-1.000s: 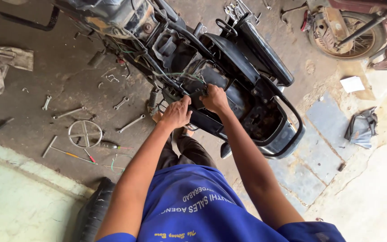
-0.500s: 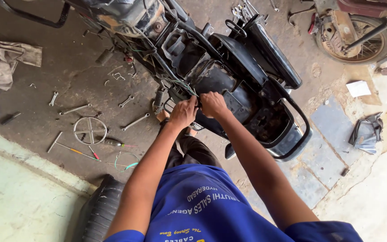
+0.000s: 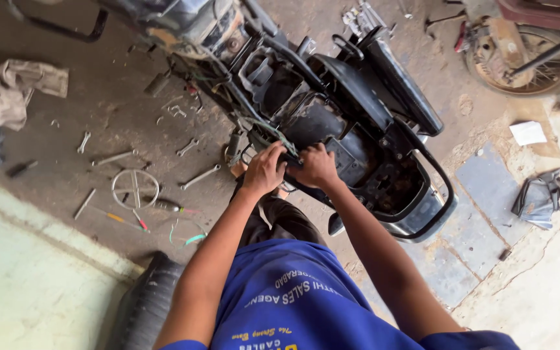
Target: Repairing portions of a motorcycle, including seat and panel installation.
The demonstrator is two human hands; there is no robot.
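A black motorcycle (image 3: 358, 110) with its seat removed stands in front of me, its frame and rear grab rail (image 3: 437, 214) exposed. My left hand (image 3: 264, 170) and my right hand (image 3: 315, 165) are side by side at the near side of the frame, fingers curled around a wire bundle or small part by the frame rail. What exactly the fingers hold is hidden. My blue shirt (image 3: 293, 304) fills the bottom of the view.
Spanners (image 3: 199, 176), a round metal ring (image 3: 135, 188), screwdrivers (image 3: 140, 220) and a rag (image 3: 14, 91) lie on the concrete floor at left. A black tyre (image 3: 147, 304) lies near my left side. Another vehicle's wheel (image 3: 520, 58) stands at top right, a paper (image 3: 527, 133) below it.
The view has shifted slightly, so the motorcycle sits lower in frame. Both hands stay together at the same spot on the frame, with small finger movements.
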